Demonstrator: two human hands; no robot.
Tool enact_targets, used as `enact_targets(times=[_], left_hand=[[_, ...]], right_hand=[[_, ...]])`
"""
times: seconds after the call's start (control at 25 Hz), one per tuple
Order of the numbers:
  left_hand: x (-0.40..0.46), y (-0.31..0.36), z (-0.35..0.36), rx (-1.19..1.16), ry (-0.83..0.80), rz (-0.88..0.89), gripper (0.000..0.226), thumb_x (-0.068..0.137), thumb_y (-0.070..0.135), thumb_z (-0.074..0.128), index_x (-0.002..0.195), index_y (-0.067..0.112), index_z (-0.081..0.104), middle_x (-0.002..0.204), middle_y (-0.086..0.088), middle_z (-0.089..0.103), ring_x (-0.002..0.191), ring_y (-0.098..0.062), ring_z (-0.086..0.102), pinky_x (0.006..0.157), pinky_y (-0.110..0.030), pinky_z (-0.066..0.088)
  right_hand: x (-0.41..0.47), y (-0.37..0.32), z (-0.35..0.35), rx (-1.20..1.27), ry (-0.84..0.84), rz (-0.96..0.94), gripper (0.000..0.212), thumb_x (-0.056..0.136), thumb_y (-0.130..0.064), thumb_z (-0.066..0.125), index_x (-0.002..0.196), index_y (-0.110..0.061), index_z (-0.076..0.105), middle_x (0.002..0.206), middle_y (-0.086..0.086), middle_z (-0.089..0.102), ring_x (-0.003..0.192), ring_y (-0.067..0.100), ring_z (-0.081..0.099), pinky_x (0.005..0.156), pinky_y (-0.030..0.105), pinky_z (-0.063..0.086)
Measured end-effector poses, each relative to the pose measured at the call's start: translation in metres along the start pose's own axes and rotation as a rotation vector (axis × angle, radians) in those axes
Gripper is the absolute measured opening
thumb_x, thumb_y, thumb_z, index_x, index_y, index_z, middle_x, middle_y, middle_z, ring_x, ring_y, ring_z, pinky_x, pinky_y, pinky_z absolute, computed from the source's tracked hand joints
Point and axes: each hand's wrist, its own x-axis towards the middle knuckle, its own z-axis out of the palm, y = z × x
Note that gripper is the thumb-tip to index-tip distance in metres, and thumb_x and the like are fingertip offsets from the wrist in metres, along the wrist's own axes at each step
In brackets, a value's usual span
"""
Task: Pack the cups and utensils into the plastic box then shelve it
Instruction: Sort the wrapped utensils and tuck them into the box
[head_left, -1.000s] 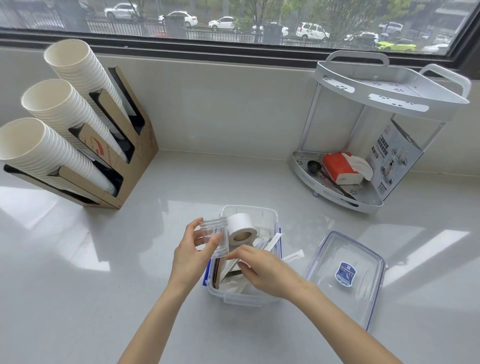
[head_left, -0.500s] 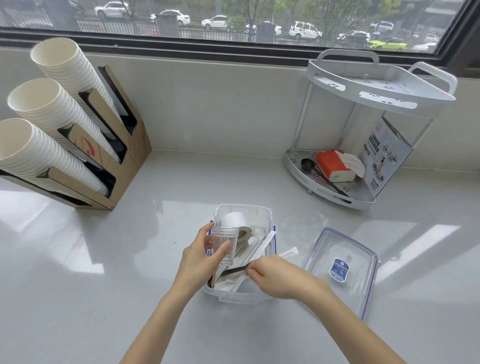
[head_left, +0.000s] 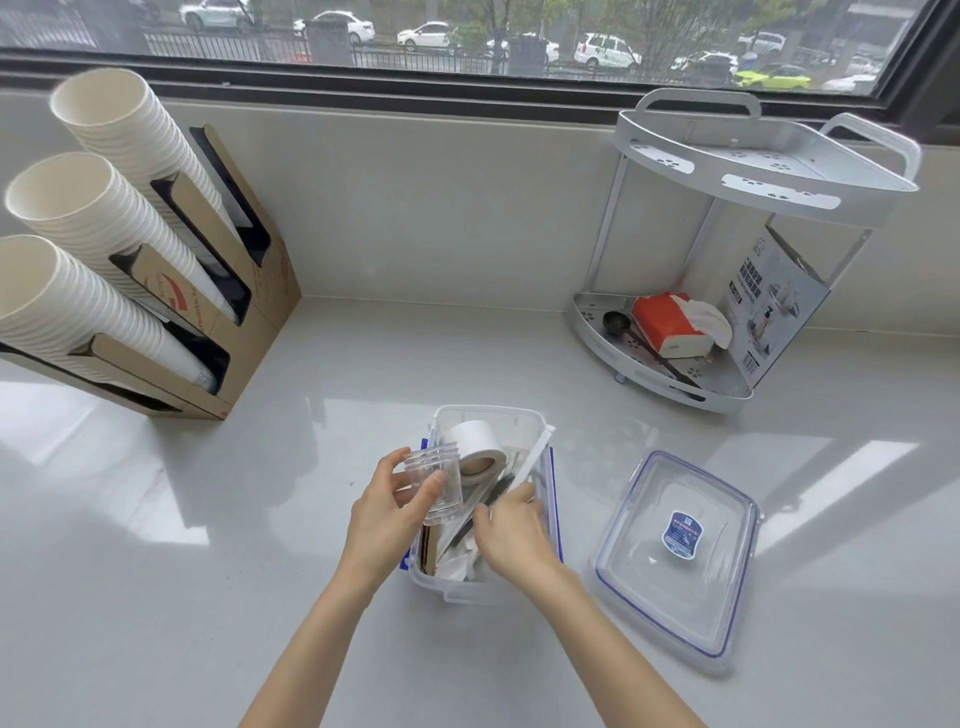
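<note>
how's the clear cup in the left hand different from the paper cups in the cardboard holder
The clear cup is see-through plastic; the paper cups are solid white. It is single and upright in the left hand; they sit nested in three long stacks, tilted in the cardboard holder. Both are open-topped.

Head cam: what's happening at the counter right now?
A person is packing a clear plastic box on the white counter. The left hand holds a small clear cup over the box's left side. The right hand reaches into the box among wrapped utensils, beside a white tape roll. The box's lid lies off to the right, so nothing is closed or shelved yet.
</note>
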Motion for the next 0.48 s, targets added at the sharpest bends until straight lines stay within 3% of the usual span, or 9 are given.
enact_targets(times=[0.16, 0.32, 0.48], left_hand=[[0.000, -0.001, 0.000, -0.020, 0.002, -0.003, 0.052, 0.083, 0.028, 0.059, 0.130, 0.018, 0.041, 0.123, -0.009, 0.058, 0.098, -0.016, 0.052, 0.082, -0.023, 0.035], [0.001, -0.003, 0.001, -0.041, -0.008, -0.010, 0.051, 0.083, 0.027, 0.060, 0.130, 0.018, 0.041, 0.122, -0.009, 0.059, 0.100, -0.016, 0.054, 0.078, -0.020, 0.037], [0.002, -0.004, 0.002, -0.055, -0.016, -0.018, 0.051, 0.083, 0.028, 0.060, 0.130, 0.018, 0.042, 0.122, -0.009, 0.060, 0.103, -0.016, 0.055, 0.077, -0.020, 0.038]], right_hand=[[0.008, -0.009, 0.015, -0.085, 0.095, 0.087, 0.067, 0.093, -0.037, 0.043, 0.137, 0.005, 0.015, 0.138, 0.028, 0.027, 0.125, 0.041, 0.039, 0.101, 0.042, 0.038], [0.022, -0.012, 0.030, -0.151, 0.116, 0.139, 0.099, 0.088, -0.046, 0.048, 0.142, 0.006, -0.016, 0.141, 0.030, 0.019, 0.126, 0.040, 0.030, 0.104, 0.044, 0.034], [0.031, -0.012, 0.033, -0.178, 0.160, 0.135, 0.104, 0.086, -0.044, 0.054, 0.141, 0.008, -0.018, 0.140, 0.031, 0.021, 0.124, 0.040, 0.034, 0.104, 0.042, 0.036]])
